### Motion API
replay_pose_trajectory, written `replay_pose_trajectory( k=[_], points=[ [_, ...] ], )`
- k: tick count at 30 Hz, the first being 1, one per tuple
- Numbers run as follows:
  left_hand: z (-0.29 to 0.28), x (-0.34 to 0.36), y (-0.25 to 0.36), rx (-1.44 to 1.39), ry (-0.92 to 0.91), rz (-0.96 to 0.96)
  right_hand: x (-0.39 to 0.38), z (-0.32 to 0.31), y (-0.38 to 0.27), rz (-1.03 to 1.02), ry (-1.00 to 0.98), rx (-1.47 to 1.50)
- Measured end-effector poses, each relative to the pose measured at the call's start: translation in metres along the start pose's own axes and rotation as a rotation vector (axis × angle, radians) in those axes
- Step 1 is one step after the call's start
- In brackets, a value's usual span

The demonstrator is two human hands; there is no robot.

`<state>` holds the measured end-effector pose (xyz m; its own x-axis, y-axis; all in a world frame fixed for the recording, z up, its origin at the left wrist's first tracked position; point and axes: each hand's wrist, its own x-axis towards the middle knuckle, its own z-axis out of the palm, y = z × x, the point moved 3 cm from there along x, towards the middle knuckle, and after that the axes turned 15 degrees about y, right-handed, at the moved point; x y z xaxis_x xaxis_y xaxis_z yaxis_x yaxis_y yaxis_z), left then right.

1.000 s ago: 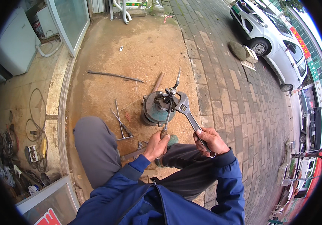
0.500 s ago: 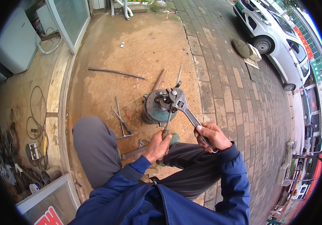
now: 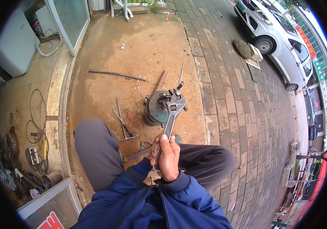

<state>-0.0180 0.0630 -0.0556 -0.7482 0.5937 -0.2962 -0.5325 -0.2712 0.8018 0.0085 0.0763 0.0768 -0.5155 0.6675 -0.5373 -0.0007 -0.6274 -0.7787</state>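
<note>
A teal metal cylindrical housing (image 3: 153, 116) stands on the concrete ahead of me, with dark fittings and a thin upright rod (image 3: 180, 74) at its top. An adjustable wrench (image 3: 169, 122) has its head over those fittings and its handle pointing back at me. My right hand (image 3: 166, 159) is closed on that handle. My left hand (image 3: 154, 149) sits just behind and beneath it, fingers curled, largely hidden, so what it grips is unclear. A T-handled tool (image 3: 123, 124) and small metal tools (image 3: 144, 145) lie left of the housing, near my knees.
A black bar (image 3: 115, 75) and rusty pipe (image 3: 159, 80) lie farther forward. Leftward are a glass door (image 3: 67, 23), cluttered tools and cables (image 3: 37, 156), and a framed pane (image 3: 49, 202). Brick paving (image 3: 239, 126) runs right toward a parked white car (image 3: 270, 34) and stone blocks (image 3: 255, 53).
My right hand and the wrench handle have swung left and down across my left hand, which now is mostly covered. The wrench head stays over the fittings.
</note>
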Motion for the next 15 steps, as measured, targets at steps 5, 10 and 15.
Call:
replay_pose_trajectory(
  k=[5, 10, 15],
  points=[
    [0.016, 0.0, 0.037, 0.403, 0.097, -0.072, 0.001, -0.066, -0.064, 0.081, -0.151, -0.258],
    [0.009, 0.0, 0.031, 0.391, 0.088, -0.11, 0.039, -0.088, -0.121, 0.236, -0.268, -0.47],
    [0.013, 0.001, 0.037, 0.433, 0.094, -0.102, 0.068, -0.097, -0.143, 0.261, -0.326, -0.538]
  ],
)
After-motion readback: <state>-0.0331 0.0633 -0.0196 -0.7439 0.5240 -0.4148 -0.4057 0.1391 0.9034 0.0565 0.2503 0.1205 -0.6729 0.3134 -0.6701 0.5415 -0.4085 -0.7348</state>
